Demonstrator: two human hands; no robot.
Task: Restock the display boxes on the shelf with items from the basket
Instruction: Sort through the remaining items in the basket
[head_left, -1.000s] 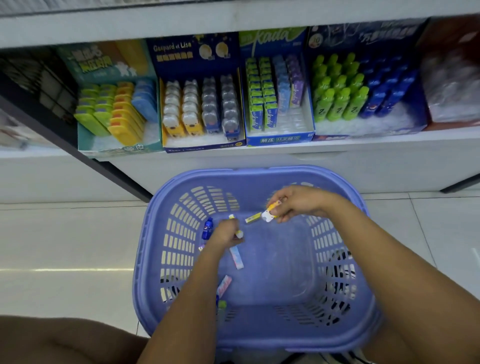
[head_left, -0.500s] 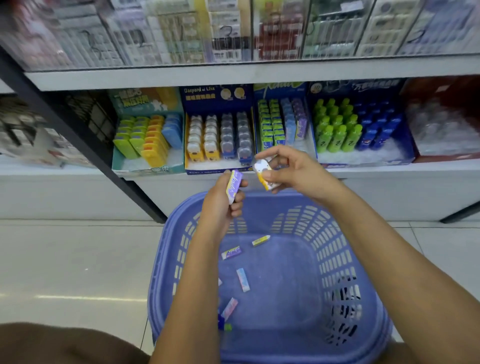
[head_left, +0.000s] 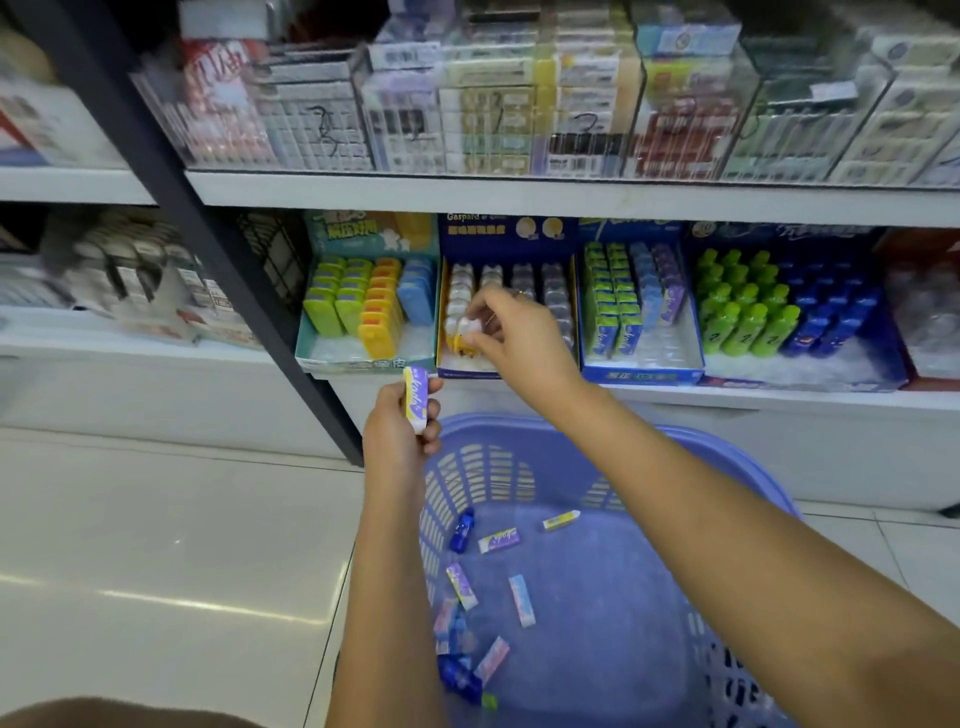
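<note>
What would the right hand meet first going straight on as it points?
Likely the left column of white-and-yellow items in the navy display box; the item the right hand pinches looks close, depth unclear.

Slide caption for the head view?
Right hand pinches a white-and-yellow item at the navy display box; left hand holds a purple pack by the basket.

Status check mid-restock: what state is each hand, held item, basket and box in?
Right hand: pinching white-and-yellow item.
White-and-yellow item: held at navy display box's front-left row.
Left hand: gripping purple pack.
Purple pack: upright, not yet shelved.
Basket: on floor, several items inside.
Blue display box: front slots unfilled.
</note>
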